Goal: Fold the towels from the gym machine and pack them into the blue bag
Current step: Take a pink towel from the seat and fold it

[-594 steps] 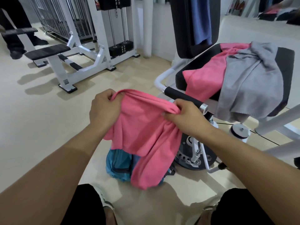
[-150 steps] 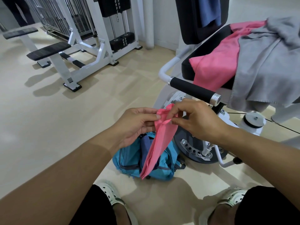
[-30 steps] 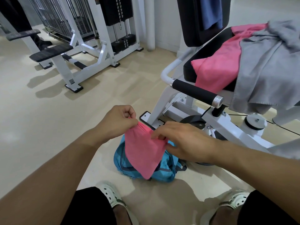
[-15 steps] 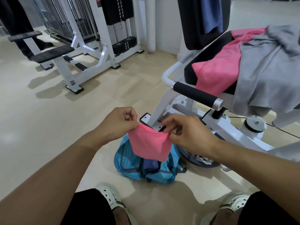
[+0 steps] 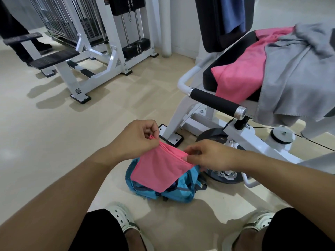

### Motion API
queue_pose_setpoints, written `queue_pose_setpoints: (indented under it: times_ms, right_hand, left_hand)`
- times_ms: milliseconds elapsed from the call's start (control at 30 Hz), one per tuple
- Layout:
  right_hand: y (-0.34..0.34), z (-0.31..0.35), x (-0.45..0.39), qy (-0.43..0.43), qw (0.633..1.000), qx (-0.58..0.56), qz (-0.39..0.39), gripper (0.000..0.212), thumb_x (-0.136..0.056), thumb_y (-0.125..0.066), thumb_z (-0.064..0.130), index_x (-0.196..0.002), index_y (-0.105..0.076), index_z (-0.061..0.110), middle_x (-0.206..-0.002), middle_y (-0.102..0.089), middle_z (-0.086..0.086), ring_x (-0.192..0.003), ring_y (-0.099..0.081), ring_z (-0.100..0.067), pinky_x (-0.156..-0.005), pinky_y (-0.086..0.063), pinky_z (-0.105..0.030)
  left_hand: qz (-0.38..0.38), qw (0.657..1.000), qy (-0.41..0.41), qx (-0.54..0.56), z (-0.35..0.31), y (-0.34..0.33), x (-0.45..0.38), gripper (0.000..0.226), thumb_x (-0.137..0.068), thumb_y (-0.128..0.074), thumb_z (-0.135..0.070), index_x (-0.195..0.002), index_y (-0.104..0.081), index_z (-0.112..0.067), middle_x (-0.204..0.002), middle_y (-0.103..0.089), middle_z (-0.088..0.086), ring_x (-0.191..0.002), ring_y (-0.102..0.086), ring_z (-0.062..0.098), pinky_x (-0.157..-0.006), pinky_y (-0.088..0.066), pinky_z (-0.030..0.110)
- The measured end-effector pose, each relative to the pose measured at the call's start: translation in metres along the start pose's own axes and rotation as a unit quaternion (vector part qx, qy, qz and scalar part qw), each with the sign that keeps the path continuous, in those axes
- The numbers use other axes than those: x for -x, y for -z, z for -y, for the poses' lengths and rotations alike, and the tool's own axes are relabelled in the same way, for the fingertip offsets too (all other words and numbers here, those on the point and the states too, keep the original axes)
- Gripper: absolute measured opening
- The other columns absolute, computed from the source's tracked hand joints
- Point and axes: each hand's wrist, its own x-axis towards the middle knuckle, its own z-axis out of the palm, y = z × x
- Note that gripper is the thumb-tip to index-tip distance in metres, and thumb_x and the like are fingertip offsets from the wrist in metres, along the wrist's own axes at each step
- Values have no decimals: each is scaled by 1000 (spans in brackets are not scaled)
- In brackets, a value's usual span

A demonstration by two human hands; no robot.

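A person looks down at their own two hands holding a folded pink towel above a blue bag that sits on the pale floor. The left hand pinches the towel's upper left corner between curled fingers and thumb; the right hand pinches the upper right corner the same way, so the folded cloth hangs between them as a small slanted rectangle. Its lower part covers much of the bag's open top, though whether it touches the bag cannot be told. Just beyond the bag, on the right, stands a white gym machine with a black padded seat. A second pink towel lies on that seat, partly under a grey towel that drapes over the seat's near edge. A blue cloth hangs on the machine's upright back pad. Nearer than the bag, two white clogs show on the person's feet.
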Motion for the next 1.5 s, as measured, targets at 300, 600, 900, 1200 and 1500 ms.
queue_pose_setpoints:
  times_ms: [300, 600, 900, 1200, 1500]
  right_hand:
    - [7, 2, 3, -52, 998, -16, -38, 16, -87, -79, 25, -86, -70, 12, -73, -74, 0, -59, -71, -6, -59, -59, -21]
    - [12, 7, 10, -56, 984, 167, -33, 25, -87, -58, 12, -95, -76, 28, -90, -73, 15, -86, -66, -5, -67, -52, -20]
    - [-13, 18, 9, 43, 991, 117, -57, 61, -86, -66, 58, -140, -51, 35, -122, -67, 10, -114, -62, -12, -96, -52, -33]
    - [-19, 14, -1, 79, 969, 195, -128, 23, -94, -59, 54, -88, -57, 32, -78, -61, 7, -71, -54, -10, -63, -47, -37]
    - [-16, 13, 9, 82, 978, 156, -107, 14, -103, -47, 34, -104, -61, 30, -89, -66, 8, -85, -59, -18, -72, -50, -42]
  left_hand:
    - [72, 995, 3, -73, 10, -4, -3, 23, -76, -67, 1, -70, -65, -21, -73, -71, 4, -65, -60, 10, -66, -54, 37]
    - [68, 993, 43, -84, 6, -12, -6, 21, -73, -67, -4, -76, -67, -24, -67, -68, -3, -57, -56, 10, -60, -52, 36]
    - [106, 993, -2, -58, -8, -20, -1, 27, -73, -68, 2, -82, -66, -24, -71, -75, -2, -67, -66, 17, -73, -56, 42]
    - [85, 996, -28, -10, -2, -19, -4, 31, -71, -84, 0, -79, -61, -18, -80, -75, -2, -71, -69, 20, -76, -59, 47]
    - [163, 986, 17, 19, 8, -32, -9, 48, -64, -94, -15, -97, -59, -19, -89, -69, 3, -76, -64, 16, -79, -56, 42]
